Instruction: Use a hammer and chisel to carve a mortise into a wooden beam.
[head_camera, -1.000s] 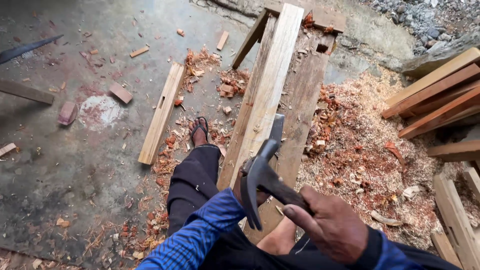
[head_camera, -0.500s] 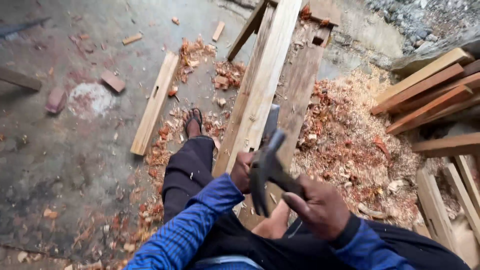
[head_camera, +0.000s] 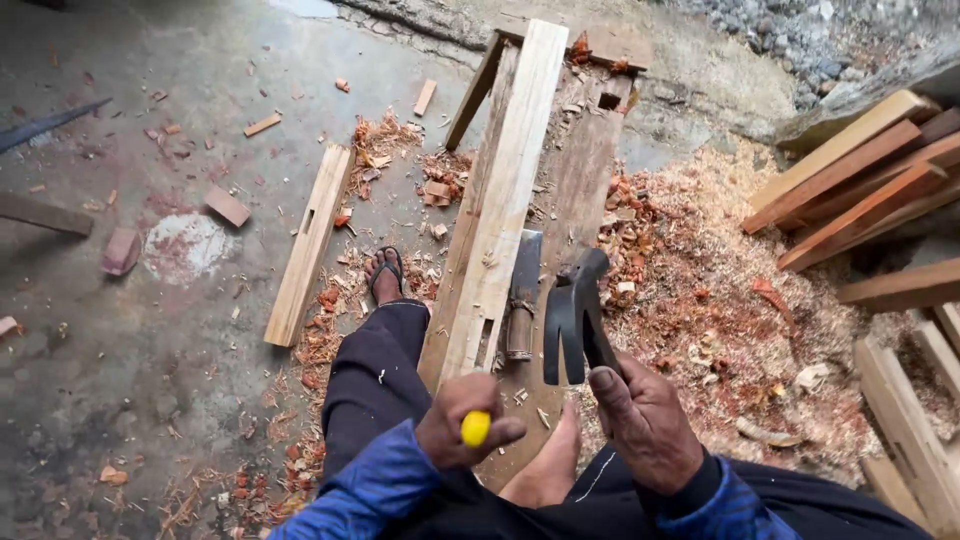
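Observation:
My left hand (head_camera: 450, 432) is closed around a tool with a yellow handle end (head_camera: 475, 428), held upright at the near end of a long pale plank (head_camera: 505, 190). The tool's blade is hidden under the hand. A slot is cut in the plank just ahead of that hand. My right hand (head_camera: 645, 425) grips a dark claw hammer (head_camera: 575, 315), raised beside and slightly above the left hand, claws pointing down. The plank lies lengthwise on a worn wooden bench (head_camera: 585, 180) that I sit astride.
A flat metal blade tool (head_camera: 522, 295) lies on the bench beside the plank. A second slotted plank (head_camera: 308, 245) lies on the concrete floor to the left, near my sandalled foot (head_camera: 385, 272). Reddish shavings (head_camera: 700, 280) cover the right side. Stacked timbers (head_camera: 860, 190) sit far right.
The hammer has shifted right, away from the left hand. The left hand now shows clearly, gripping the yellow-handled tool on the plank.

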